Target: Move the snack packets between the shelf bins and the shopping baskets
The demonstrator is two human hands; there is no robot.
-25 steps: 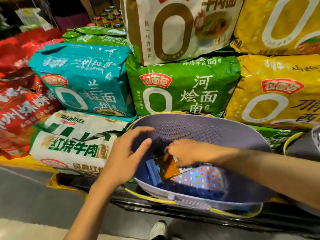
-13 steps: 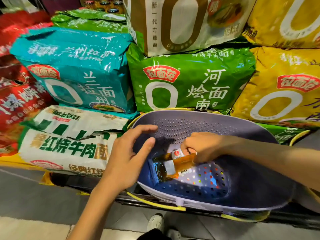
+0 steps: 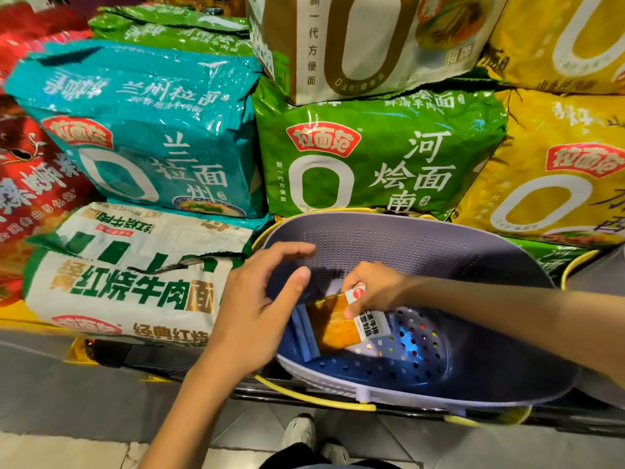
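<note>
Right hand [image 3: 375, 286] pinches orange packet [image 3: 333, 321] low inside basket [image 3: 422, 238], lower centre of frame; left hand [image 3: 257, 309] hovers open and holding nothing at its left rim, so this transfer looks midway, packet not yet released.

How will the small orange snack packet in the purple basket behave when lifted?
Probably light: the right hand pinches the small orange snack packet by its upper edge. It looks thin and flat, so likely floppy. Its glossy film may be slippery.

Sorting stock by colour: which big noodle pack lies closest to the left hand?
The white pack with green lettering, lying flat beside the left hand; the teal pack, green pack and yellow pack stand farther back.
</note>
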